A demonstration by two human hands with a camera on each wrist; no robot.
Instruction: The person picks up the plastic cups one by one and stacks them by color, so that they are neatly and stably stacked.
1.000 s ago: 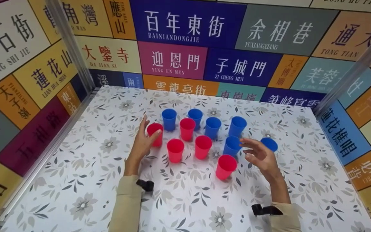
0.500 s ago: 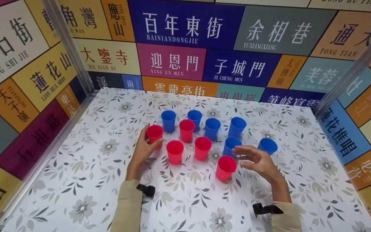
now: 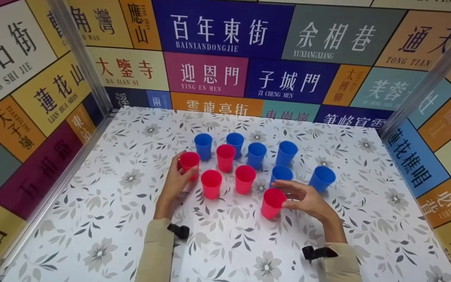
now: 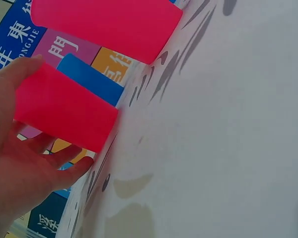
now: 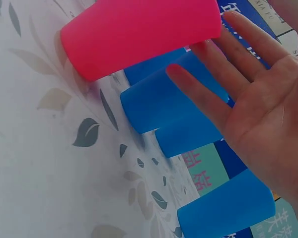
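In the head view my left hand (image 3: 174, 186) holds the leftmost red cup (image 3: 189, 161), thumb on the near side and fingers behind it. The left wrist view has the thumb on that red cup (image 4: 64, 106) near its rim and the other fingers along its far side. My right hand (image 3: 308, 200) is at the nearest red cup (image 3: 272, 205), its fingers extended beside and behind the rim. In the right wrist view those fingers (image 5: 203, 96) look mostly straight, close to the red cup (image 5: 139, 37); whether they touch it I cannot tell. Both cups stand upright.
Between the hands stand more red cups (image 3: 245, 181), upright. Behind them are several blue cups (image 3: 257, 156). One blue cup (image 3: 280, 175) is partly hidden by my right hand; another blue cup (image 3: 322, 179) stands to its right. Printed walls (image 3: 206, 74) border the flowered tabletop (image 3: 217, 243).
My left hand has closed round the leftmost red cup, which has shifted slightly right. My right hand has come left and down to the nearest red cup, uncovering the rightmost blue cup.
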